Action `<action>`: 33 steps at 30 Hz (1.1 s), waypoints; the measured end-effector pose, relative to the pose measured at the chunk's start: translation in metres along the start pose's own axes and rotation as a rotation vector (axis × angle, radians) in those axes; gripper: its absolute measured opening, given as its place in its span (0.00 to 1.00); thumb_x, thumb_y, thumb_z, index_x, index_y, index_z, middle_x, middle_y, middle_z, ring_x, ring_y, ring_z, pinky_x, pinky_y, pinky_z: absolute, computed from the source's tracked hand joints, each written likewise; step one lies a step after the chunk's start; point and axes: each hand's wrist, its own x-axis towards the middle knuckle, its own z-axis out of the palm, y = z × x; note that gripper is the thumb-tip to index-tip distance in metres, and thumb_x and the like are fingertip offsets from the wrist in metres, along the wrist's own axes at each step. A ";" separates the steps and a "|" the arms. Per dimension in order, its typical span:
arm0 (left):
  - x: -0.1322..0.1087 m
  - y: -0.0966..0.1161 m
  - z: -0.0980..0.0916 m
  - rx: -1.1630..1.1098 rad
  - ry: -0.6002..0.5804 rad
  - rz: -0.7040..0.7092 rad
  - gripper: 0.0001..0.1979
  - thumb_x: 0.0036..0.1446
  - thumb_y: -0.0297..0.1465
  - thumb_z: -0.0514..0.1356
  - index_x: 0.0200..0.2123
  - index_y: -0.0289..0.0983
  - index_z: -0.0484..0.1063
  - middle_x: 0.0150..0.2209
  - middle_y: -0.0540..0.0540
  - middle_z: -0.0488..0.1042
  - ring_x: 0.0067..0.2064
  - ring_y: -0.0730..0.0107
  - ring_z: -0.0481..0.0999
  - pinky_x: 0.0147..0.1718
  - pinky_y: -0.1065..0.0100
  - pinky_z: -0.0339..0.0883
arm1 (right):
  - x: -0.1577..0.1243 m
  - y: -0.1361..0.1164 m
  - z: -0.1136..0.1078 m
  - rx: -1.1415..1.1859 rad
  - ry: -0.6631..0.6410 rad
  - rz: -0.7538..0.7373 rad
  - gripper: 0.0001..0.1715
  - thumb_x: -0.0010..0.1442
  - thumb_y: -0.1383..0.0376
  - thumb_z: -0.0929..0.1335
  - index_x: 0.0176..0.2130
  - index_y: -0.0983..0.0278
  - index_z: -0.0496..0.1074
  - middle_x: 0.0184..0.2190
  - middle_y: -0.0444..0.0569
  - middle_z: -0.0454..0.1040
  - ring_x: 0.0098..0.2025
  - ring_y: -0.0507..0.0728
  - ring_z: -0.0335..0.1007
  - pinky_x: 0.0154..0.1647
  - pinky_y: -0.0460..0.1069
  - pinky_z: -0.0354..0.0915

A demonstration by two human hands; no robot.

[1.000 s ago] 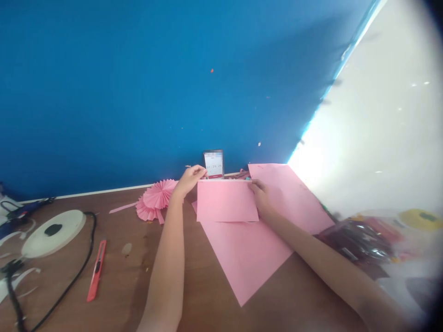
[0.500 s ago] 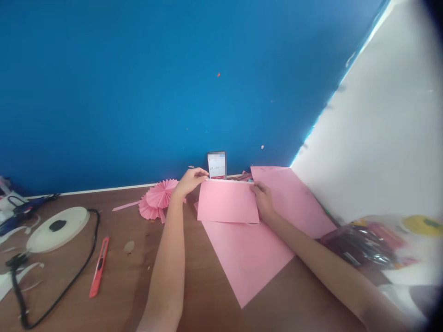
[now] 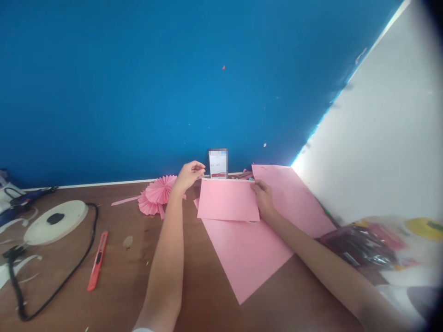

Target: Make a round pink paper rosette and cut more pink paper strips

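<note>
My right hand grips the right edge of a small pink paper sheet, thumb and fingers pinched near its upper right corner. A thin white strip runs along that sheet's top edge. Just above the upper left corner is my left hand, its fingertips pressed together and apart from the sheet; whether anything tiny sits between them cannot be seen. Beneath lies a larger pink sheet, one corner pointing toward me. Pleated pink paper rosettes rest beside my left wrist, which partly hides them.
A phone showing a timer leans on the blue wall. To the left lie a red box cutter, a round white disc and a black cable. Another pink sheet and plastic packaging are at right.
My left hand has lifted off the small sheet's upper left corner, moving slightly up and left. My right hand keeps its grip on the right edge. The view has shifted slightly.
</note>
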 end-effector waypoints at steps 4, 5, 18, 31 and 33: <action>0.000 -0.002 -0.003 0.061 0.002 -0.036 0.15 0.51 0.36 0.61 0.40 0.34 0.70 0.35 0.45 0.74 0.33 0.72 0.73 0.33 0.70 0.66 | 0.001 0.003 0.000 0.039 0.008 0.004 0.11 0.50 0.57 0.66 0.32 0.61 0.70 0.29 0.45 0.70 0.31 0.55 0.63 0.30 0.48 0.59; 0.000 -0.003 -0.004 0.104 -0.022 -0.055 0.15 0.52 0.38 0.60 0.40 0.35 0.71 0.35 0.45 0.74 0.32 0.73 0.73 0.32 0.70 0.65 | 0.001 0.004 0.000 0.042 0.010 0.001 0.11 0.50 0.57 0.66 0.32 0.61 0.70 0.29 0.45 0.70 0.31 0.55 0.63 0.31 0.48 0.59; 0.000 -0.021 -0.009 0.200 -0.145 -0.142 0.16 0.51 0.43 0.59 0.30 0.34 0.72 0.25 0.48 0.70 0.28 0.73 0.70 0.26 0.73 0.62 | 0.004 0.009 -0.002 0.077 0.016 -0.002 0.10 0.50 0.57 0.67 0.31 0.61 0.69 0.29 0.43 0.69 0.32 0.55 0.62 0.32 0.48 0.59; 0.003 -0.010 0.002 -0.057 0.152 -0.153 0.12 0.49 0.36 0.62 0.31 0.31 0.73 0.29 0.44 0.74 0.29 0.73 0.73 0.27 0.73 0.66 | 0.006 0.013 0.000 0.103 0.029 -0.018 0.08 0.50 0.60 0.66 0.30 0.62 0.70 0.27 0.42 0.68 0.31 0.54 0.61 0.31 0.47 0.57; 0.004 -0.010 0.002 -0.082 0.182 -0.187 0.11 0.50 0.35 0.61 0.32 0.31 0.72 0.28 0.44 0.74 0.27 0.74 0.73 0.25 0.73 0.65 | 0.005 0.011 0.000 0.103 0.020 -0.013 0.08 0.51 0.59 0.66 0.30 0.62 0.70 0.27 0.42 0.68 0.31 0.54 0.61 0.31 0.47 0.57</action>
